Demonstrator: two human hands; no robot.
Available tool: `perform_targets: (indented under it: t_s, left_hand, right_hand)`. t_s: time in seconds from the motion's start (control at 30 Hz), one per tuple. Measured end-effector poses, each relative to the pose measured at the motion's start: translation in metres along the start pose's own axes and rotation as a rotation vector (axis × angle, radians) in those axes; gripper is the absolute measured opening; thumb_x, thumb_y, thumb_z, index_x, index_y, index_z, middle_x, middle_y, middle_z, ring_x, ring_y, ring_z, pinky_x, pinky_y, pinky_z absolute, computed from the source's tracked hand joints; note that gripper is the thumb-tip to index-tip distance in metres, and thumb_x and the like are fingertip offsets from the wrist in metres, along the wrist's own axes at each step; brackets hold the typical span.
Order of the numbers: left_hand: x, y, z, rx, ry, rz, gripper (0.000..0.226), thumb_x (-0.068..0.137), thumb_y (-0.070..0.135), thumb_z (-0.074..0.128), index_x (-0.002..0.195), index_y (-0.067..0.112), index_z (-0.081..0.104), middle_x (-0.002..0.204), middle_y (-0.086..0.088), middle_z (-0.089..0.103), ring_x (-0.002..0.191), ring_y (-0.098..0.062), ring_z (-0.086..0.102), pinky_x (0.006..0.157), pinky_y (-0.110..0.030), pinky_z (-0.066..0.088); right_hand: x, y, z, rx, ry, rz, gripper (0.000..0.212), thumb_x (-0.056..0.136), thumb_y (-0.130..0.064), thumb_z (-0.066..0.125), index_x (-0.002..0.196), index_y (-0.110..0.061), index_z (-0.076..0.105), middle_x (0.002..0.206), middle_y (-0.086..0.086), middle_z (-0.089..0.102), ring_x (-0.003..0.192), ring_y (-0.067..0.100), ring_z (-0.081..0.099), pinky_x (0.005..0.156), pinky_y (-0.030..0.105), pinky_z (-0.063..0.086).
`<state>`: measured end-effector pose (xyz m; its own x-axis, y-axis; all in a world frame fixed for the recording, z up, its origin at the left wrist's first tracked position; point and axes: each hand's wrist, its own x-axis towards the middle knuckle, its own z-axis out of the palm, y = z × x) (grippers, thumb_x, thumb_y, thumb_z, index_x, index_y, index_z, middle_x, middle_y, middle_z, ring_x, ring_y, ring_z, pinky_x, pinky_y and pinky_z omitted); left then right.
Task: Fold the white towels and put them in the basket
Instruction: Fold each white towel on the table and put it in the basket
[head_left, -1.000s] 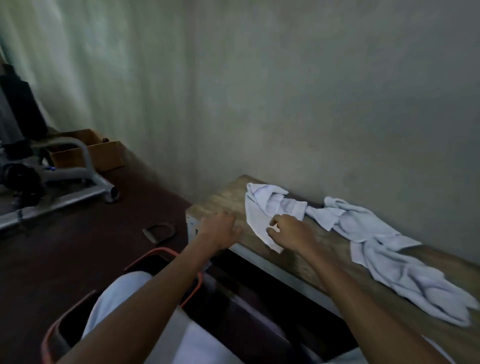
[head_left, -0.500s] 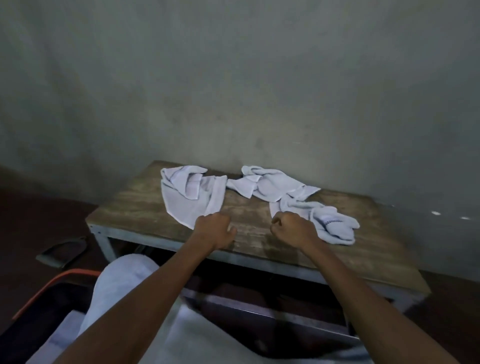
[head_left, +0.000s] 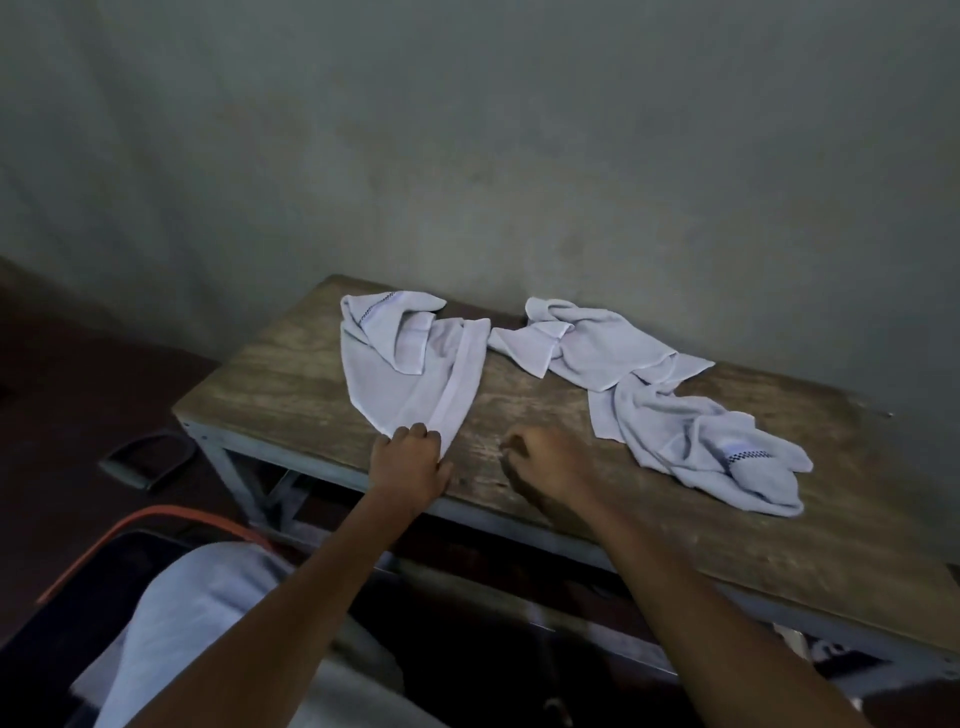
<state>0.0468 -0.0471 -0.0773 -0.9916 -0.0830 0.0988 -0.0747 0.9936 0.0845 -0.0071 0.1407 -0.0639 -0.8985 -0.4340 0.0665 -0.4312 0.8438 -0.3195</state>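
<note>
Left hand now grips the spread towel by its corner; the right hand has drawn clear of the crumpled towels.
Left fingers curl over the towel's near corner on the wooden table. The blurred right hand curls in over bare wood, holding nothing. An orange-rimmed basket sits on the floor, lower left.

Worn wooden table against a dim grey wall, dark floor.
</note>
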Motion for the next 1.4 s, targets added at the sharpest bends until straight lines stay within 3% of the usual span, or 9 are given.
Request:
perform_targets:
  t_s: [0.2,0.3,0.4,0.6,0.73,0.9,1.03,1.2,1.4]
  left_hand:
    - [0.008,-0.027,0.016,-0.210,0.095,0.053,0.016,0.080,0.014,0.063,0.090,0.003,0.067,0.087,-0.017,0.061,0.082,-0.037,0.059,0.067,-0.041,0.050]
    - [0.007,-0.038,0.025,-0.324,0.125,0.068,0.022,0.079,0.018,0.053,0.088,0.003,0.066,0.085,-0.016,0.059,0.077,-0.036,0.059,0.064,-0.038,0.051]
    - [0.005,-0.042,0.030,-0.446,0.181,0.001,0.032,0.081,0.035,0.046,0.083,0.009,0.065,0.082,-0.009,0.059,0.071,-0.025,0.058,0.062,-0.035,0.051]
    - [0.007,-0.038,0.021,-0.650,0.155,-0.196,0.012,0.083,0.014,0.064,0.094,0.011,0.065,0.089,-0.005,0.064,0.075,-0.019,0.061,0.072,-0.031,0.050]
    - [0.011,-0.035,0.020,-0.716,0.058,-0.302,0.019,0.084,0.013,0.060,0.101,0.005,0.064,0.092,-0.009,0.069,0.086,-0.023,0.063,0.075,-0.026,0.046]
    - [0.018,-0.040,-0.003,-0.631,0.119,-0.184,0.011,0.082,0.008,0.059,0.082,0.003,0.068,0.083,-0.017,0.065,0.078,-0.028,0.061,0.063,-0.022,0.035]
    - [0.028,-0.050,-0.052,-0.506,0.265,0.024,0.015,0.084,0.025,0.054,0.080,0.013,0.063,0.080,-0.005,0.064,0.075,-0.022,0.059,0.066,-0.032,0.043]
    - [0.041,-0.053,-0.133,-0.426,0.410,0.186,0.016,0.085,0.028,0.049,0.084,0.020,0.063,0.083,-0.001,0.071,0.077,-0.018,0.061,0.069,-0.026,0.042]
    - [0.046,-0.056,-0.218,-0.376,0.435,0.213,0.011,0.088,0.014,0.056,0.091,0.013,0.067,0.087,-0.002,0.071,0.080,-0.019,0.063,0.069,-0.028,0.046]
  right_hand:
    - [0.049,-0.019,0.035,0.050,-0.039,-0.174,0.035,0.091,-0.027,0.050,0.125,-0.026,0.056,0.120,0.005,0.059,0.107,0.027,0.055,0.088,0.040,0.047]
    - [0.060,-0.024,0.047,0.060,-0.032,-0.271,0.040,0.092,-0.022,0.049,0.132,-0.025,0.053,0.108,0.008,0.054,0.095,0.028,0.054,0.078,0.040,0.047]
    - [0.069,-0.033,0.051,0.059,0.030,-0.373,0.036,0.092,-0.021,0.047,0.126,-0.024,0.060,0.092,0.007,0.050,0.081,0.026,0.052,0.065,0.040,0.047]
    - [0.090,-0.048,0.046,-0.163,-0.135,-0.411,0.040,0.094,-0.017,0.049,0.132,-0.030,0.050,0.098,0.003,0.035,0.103,0.025,0.039,0.069,0.033,0.034]
    - [0.097,-0.055,0.042,-0.234,-0.090,-0.434,0.019,0.087,-0.017,0.055,0.106,-0.020,0.056,0.107,0.007,0.044,0.104,0.024,0.041,0.066,0.032,0.034]
    - [0.090,-0.054,0.020,-0.168,-0.064,-0.448,0.013,0.079,-0.024,0.060,0.088,-0.017,0.054,0.102,0.005,0.047,0.100,0.023,0.041,0.072,0.036,0.040]
    - [0.086,-0.056,-0.025,-0.040,-0.057,-0.367,0.013,0.076,-0.028,0.062,0.083,-0.024,0.052,0.093,-0.003,0.053,0.098,0.020,0.042,0.077,0.034,0.030]
    - [0.081,-0.059,-0.098,-0.020,0.012,-0.275,0.015,0.082,-0.028,0.058,0.096,-0.031,0.055,0.083,-0.008,0.051,0.093,0.013,0.040,0.084,0.037,0.025]
    - [0.072,-0.061,-0.182,-0.206,0.148,-0.229,0.003,0.081,-0.032,0.055,0.081,-0.030,0.052,0.079,-0.003,0.057,0.094,0.015,0.039,0.066,0.033,0.011]
